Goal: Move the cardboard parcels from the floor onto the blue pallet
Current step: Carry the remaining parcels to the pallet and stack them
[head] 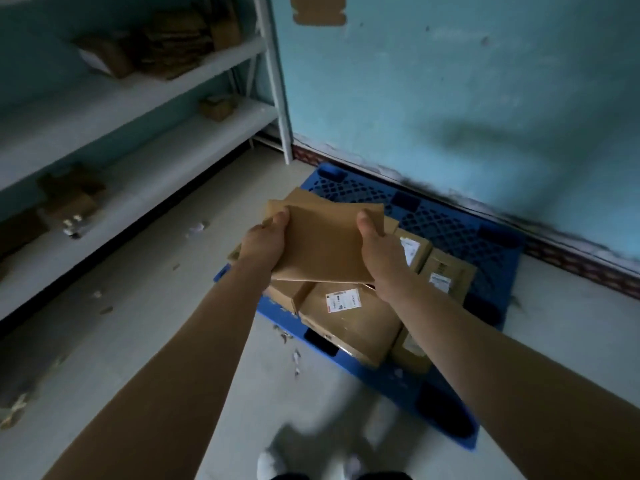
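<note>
I hold a flat brown cardboard parcel (323, 242) in both hands above the blue pallet (450, 220). My left hand (263, 239) grips its left edge, thumb on top. My right hand (379, 249) grips its right edge. Under it, several cardboard parcels lie on the pallet's near half: a large one with a white label (349, 315), two labelled ones to the right (446, 271), and another flat one partly hidden beneath the held parcel. The pallet's far half is bare blue grid.
A white metal shelf rack (145, 143) with several cardboard boxes runs along the left. A teal wall (450, 98) stands right behind the pallet. Paper scraps (289, 337) litter the pale floor. My feet (273, 462) show at the bottom edge.
</note>
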A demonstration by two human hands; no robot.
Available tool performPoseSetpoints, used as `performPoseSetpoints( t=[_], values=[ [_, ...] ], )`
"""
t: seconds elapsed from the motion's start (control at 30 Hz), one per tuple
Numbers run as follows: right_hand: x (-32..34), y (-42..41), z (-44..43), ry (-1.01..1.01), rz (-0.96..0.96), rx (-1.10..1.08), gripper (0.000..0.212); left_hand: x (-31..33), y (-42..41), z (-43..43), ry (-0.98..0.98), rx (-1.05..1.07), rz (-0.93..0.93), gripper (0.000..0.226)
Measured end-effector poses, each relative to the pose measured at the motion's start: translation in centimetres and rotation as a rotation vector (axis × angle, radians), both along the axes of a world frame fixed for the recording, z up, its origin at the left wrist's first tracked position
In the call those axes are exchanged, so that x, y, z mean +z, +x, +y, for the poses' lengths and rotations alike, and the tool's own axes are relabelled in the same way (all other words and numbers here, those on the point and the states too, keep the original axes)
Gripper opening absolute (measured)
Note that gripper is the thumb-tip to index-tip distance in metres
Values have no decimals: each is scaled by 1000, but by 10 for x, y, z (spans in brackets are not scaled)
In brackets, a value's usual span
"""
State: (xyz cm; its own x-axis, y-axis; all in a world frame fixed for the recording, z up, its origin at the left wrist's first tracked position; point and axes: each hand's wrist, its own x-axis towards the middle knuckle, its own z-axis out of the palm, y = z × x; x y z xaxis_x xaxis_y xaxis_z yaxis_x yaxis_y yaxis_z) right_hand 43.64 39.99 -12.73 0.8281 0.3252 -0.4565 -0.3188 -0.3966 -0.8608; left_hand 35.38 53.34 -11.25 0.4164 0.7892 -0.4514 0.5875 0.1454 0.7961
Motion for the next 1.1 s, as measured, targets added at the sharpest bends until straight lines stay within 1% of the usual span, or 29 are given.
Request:
performPoseSetpoints(
  t=[0.07, 0.13, 0.3, 0.47, 0.57, 0.63, 0.73, 0.83, 0.93, 0.97, 1.03, 1.1],
  values=[
    [-1, 15, -2, 25, 25, -55, 68, 0, 23, 1, -9, -44, -7, 70],
    [0, 31, -3, 34, 39, -118, 62, -3, 47, 4, -27, -102, -21, 67],
    [-7, 59, 12, 38, -14, -247, 58, -15, 88, 29, -37, -261, -60, 63],
    [-27, 72, 54, 14, 35, -358, 61, -37, 117, 79, -37, -406, -71, 62],
    [-41, 80, 80, -7, 69, -424, 66, -55, 135, 108, -51, -445, -52, 61],
    [-59, 84, 95, -26, 86, -449, 69, -73, 144, 123, -88, -474, -16, 62],
    [-95, 92, 112, -36, 126, -471, 69, -110, 151, 139, -150, -488, 50, 65],
    [-131, 97, 121, -63, 222, -485, 68, -152, 156, 150, -197, -494, 115, 58],
    [-171, 102, 124, -83, 281, -495, 66, -199, 162, 153, -213, -500, 123, 50],
    [-185, 103, 124, -99, 287, -492, 66, -216, 164, 154, -214, -499, 134, 50],
    [-216, 107, 123, -152, 285, -447, 63, -250, 166, 154, -233, -497, 183, 59],
    [-251, 111, 119, -174, 305, -429, 58, -283, 169, 152, -245, -483, 208, 62]
  ],
)
